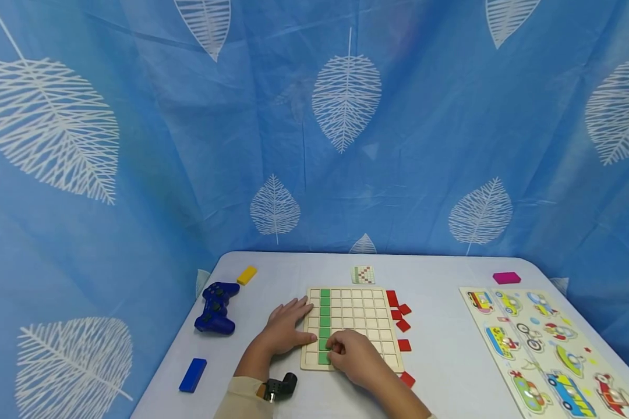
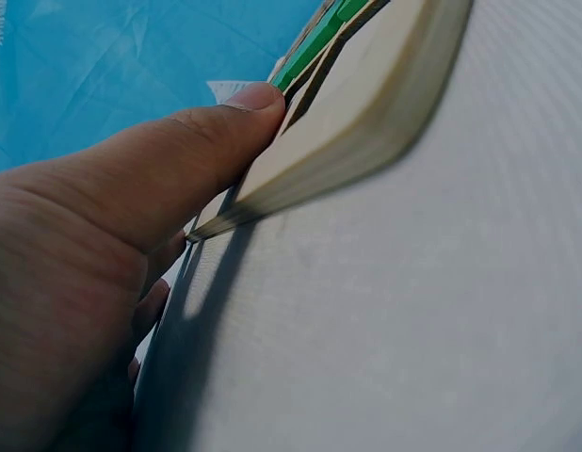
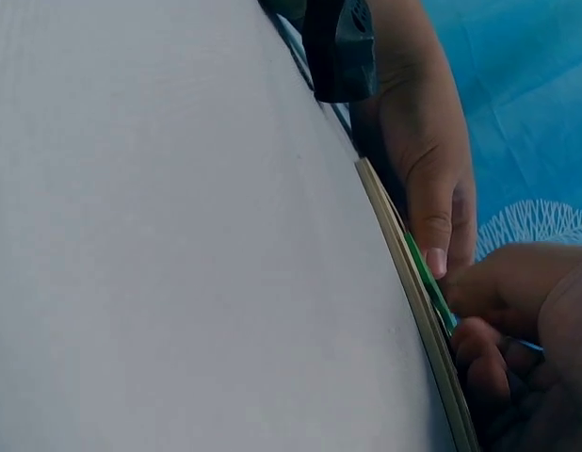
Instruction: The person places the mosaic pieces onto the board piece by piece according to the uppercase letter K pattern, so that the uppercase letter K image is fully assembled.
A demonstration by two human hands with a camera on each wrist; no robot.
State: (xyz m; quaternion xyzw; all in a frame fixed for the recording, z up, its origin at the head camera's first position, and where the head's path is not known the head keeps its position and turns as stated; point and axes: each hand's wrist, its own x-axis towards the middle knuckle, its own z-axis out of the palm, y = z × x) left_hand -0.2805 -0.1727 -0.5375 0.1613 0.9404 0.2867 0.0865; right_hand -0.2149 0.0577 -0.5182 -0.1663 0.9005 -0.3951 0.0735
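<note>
A wooden grid board (image 1: pixel 356 369) lies on the table, with a column of green square tiles (image 1: pixel 325 312) in its second column from the left. My left hand (image 1: pixel 284 327) rests along the board's left edge, fingers extended and thumb on the rim; in the left wrist view the thumb (image 2: pixel 225 122) lies beside a green tile (image 2: pixel 315 47). Over the lower end of the green column, my right hand (image 1: pixel 357 356) has its fingers curled, tips at the lowest green tiles. I cannot tell whether it pinches a tile, as the fingers hide that spot.
Loose red tiles (image 1: pixel 404 345) lie along the board's right side. A small pattern card (image 1: pixel 363 274) is behind it. At left are a blue game controller (image 1: pixel 217 308), a yellow block (image 1: pixel 247 275) and a blue block (image 1: pixel 193 375); at right, a picture puzzle (image 1: pixel 545 343) and a pink block (image 1: pixel 506 278).
</note>
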